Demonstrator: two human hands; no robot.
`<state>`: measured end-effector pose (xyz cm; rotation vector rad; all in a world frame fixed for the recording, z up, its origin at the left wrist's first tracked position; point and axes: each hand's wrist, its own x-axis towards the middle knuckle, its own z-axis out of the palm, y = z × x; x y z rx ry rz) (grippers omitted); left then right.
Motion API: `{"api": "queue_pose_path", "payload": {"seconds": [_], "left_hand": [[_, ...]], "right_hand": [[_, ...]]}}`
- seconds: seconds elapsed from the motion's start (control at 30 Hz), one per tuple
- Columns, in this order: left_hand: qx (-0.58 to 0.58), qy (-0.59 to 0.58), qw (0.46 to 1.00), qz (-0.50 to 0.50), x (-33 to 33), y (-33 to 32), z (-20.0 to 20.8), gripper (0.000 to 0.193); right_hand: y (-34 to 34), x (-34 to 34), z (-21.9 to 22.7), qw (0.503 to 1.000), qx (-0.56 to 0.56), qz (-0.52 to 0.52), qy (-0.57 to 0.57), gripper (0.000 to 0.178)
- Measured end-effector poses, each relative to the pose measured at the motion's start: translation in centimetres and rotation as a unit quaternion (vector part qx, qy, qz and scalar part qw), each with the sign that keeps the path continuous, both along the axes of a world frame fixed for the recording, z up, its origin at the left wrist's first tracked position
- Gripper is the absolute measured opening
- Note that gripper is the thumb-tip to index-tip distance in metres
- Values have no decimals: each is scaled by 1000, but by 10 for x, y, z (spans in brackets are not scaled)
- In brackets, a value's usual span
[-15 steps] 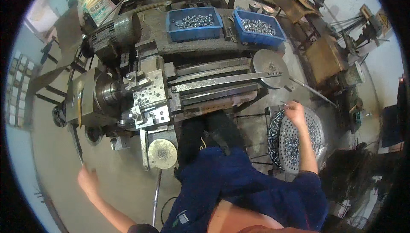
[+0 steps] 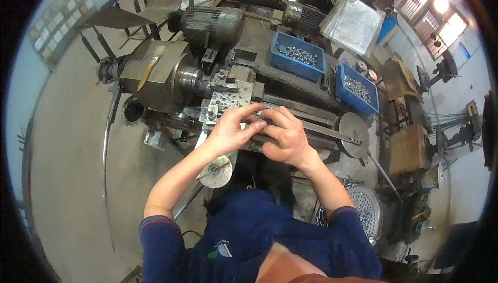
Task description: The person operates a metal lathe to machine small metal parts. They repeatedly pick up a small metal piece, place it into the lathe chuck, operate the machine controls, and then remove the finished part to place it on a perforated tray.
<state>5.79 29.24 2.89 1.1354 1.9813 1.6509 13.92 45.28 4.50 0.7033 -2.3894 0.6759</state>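
The left hand (image 2: 231,131) and the right hand (image 2: 287,135) are together in front of the person, fingertips meeting with thumbs and fingers bent inward; I cannot tell whether they are clamped on something small, since the fingers hide the gap. They come in over the near right corner of the drilled steel plate (image 2: 232,96), which sits on the metalworking machine between its spindle (image 2: 188,79) and its rails; whether either hand touches it is unclear. A long flat bar (image 2: 332,132) runs from behind the right hand to a round disc (image 2: 354,131) at the machine's right end. A paler disc (image 2: 216,172) stands at the near edge, beside the left forearm. At the left end, a wooden-handled brush (image 2: 149,72) lies across the top of the spindle box (image 2: 168,74), a grimy motor (image 2: 215,25) behind it. Toward the far right of the machine top, one blue bin (image 2: 290,65) and a second blue bin (image 2: 353,96) hold small shiny metal parts. A perforated round tray (image 2: 369,200), partly hidden by the right sleeve, carries more parts.
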Motion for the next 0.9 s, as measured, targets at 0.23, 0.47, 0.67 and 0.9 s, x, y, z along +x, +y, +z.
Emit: {"api": "queue_pose_path", "payload": {"seconds": [0.23,0.47,0.67,0.9], "left_hand": [[140,-279,948,-62,-9,-15,-8,40],[242,-372,892,-82,-14,-22,-16,45],[261,-383,884,-60,-24,-35,-24,45],[151,-237,955,92,-41,-118,1,43]], "right_hand": [[-4,-9,-2,989,-126,41,-70,38],[-13,-22,3,993,-96,48,-57,40],[-20,-44,6,986,-97,79,-110,39],[-45,-114,6,992,-1,110,-59,30]]}}
